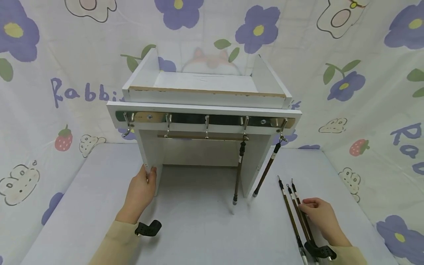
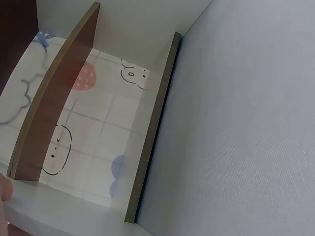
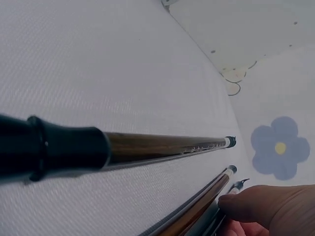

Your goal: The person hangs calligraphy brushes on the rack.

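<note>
In the head view a white wooden stand (image 1: 203, 106) carries a metal strip of hooks; two brushes (image 1: 238, 173) hang from its right hooks, tips down. The left hand (image 1: 138, 191) grips the stand's left side panel, thumb on the inner face; in the left wrist view only a bit of that hand (image 2: 5, 192) shows at the left edge. Three more brushes (image 1: 291, 217) lie side by side on the table at the right. The right hand (image 1: 320, 217) pinches the rightmost one near its upper part; in the right wrist view its thumb (image 3: 261, 204) lies against that brush.
The white table (image 1: 192, 228) runs under the stand and brushes. Behind and beside it hangs a patterned cloth (image 1: 364, 73) with flowers and rabbits. The stand's top tray (image 1: 205, 81) has raised sides. Black wrist cameras (image 1: 148, 228) sit on both wrists.
</note>
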Demonstrator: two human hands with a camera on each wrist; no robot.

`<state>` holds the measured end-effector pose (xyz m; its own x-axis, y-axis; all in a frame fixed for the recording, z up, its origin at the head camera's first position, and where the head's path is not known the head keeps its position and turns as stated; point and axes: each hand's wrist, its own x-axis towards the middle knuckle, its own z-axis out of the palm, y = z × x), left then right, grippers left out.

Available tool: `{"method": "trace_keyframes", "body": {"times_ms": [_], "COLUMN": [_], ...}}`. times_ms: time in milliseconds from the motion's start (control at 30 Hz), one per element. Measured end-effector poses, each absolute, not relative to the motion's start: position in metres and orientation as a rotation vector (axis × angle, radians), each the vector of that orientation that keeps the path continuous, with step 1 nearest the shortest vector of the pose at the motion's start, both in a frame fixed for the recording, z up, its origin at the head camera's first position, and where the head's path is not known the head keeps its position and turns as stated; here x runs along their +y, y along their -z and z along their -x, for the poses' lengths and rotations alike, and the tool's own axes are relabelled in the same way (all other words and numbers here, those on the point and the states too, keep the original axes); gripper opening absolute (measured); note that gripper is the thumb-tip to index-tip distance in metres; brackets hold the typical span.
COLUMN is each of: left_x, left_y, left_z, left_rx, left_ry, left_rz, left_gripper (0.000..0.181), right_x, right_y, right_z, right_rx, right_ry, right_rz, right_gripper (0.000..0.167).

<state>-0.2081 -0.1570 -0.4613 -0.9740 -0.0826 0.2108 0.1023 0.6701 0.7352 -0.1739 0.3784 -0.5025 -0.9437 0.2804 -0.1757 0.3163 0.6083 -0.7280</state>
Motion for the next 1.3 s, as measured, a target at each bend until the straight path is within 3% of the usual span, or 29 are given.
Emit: {"method": "trace_keyframes", "body": {"times_ms": [633,1300], "left_x": [-0.158,-0.159], "left_y": [0.465,0.464], "left_z": [0.208,0.21], "left_rx": [-2.671,-2.646], "left_ry": [1.197,1.196], "left_rz": [0.01,0.038], "left_gripper": [0.054,0.053], "right_x": [0.377,0.347], "right_y": [0.496,0.421], "right_z": [0.174,0.153], "right_rx": [2.851,3.13], "right_ry": [1.166,1.27], "right_rz": [-0.519,-0.223], "right_gripper": [0.035,0.043]}}
